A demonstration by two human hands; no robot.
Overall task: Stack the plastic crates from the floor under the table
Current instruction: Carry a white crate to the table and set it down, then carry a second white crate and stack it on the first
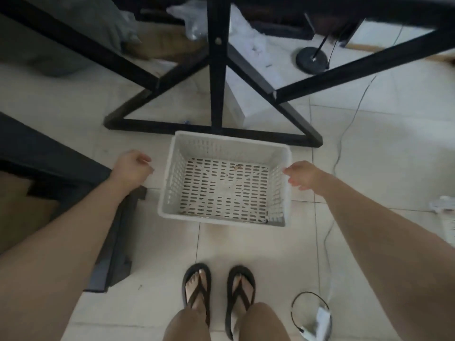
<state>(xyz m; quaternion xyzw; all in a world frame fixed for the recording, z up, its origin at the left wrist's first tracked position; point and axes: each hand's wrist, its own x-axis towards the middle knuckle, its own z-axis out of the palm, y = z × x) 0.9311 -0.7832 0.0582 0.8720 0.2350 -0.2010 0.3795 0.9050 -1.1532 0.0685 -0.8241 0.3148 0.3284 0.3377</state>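
Nearest the camera, two knees and two feet in dark flip-flops point(218, 294) stand on the pale tiled floor point(258, 249). To the right of the feet lies a looped black cable with a small white plug block point(322, 318), and a thin white cord point(330, 232) runs away from it across the tiles.

Both bare forearms reach forward and down. The left hand point(131, 168) hangs just left of the crate, fingers curled loosely inward, holding nothing and not touching the crate. The right hand point(301, 174) is at the crate's right rim, fingers spread and pointing toward it; the fingertips point(286, 171) are at the rim's edge, but I cannot tell whether they touch it. It grips nothing.

Between the hands, the white plastic crate point(225, 178) sits upright on the floor, open side up, empty, its walls and bottom slotted. At the right edge of the view a bit of another white slotted item point(446, 217) shows.

Under the left forearm a dark flat frame piece point(115, 242) lies on the floor.

Just beyond the crate stands the black table frame point(216, 77), its floor bar close to the crate's far rim. Farther back are a white box point(253, 77), a round black stand base point(312, 59) and clear plastic wrap point(189, 18).
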